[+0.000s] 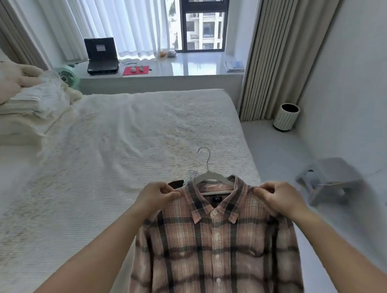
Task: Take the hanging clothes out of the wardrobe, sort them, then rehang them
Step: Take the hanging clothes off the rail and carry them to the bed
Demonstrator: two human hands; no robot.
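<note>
A pink and dark plaid shirt [218,247], buttoned, lies front-up at the near right corner of the bed [118,140], on a white hanger [209,176] whose metal hook points toward the window. My left hand [158,197] pinches the shirt's left shoulder and my right hand [277,197] pinches its right shoulder. Under the shirt, by my left hand, a dark piece of another garment [176,183] peeks out, along with more thin hanger hooks [191,172].
Folded bedding and a plush toy [4,79] are piled at the bed's far left. A window ledge [182,64] holds a laptop, a red mat and a small fan. On the floor to the right stand a ribbed bin [287,117] and a grey stool [330,180].
</note>
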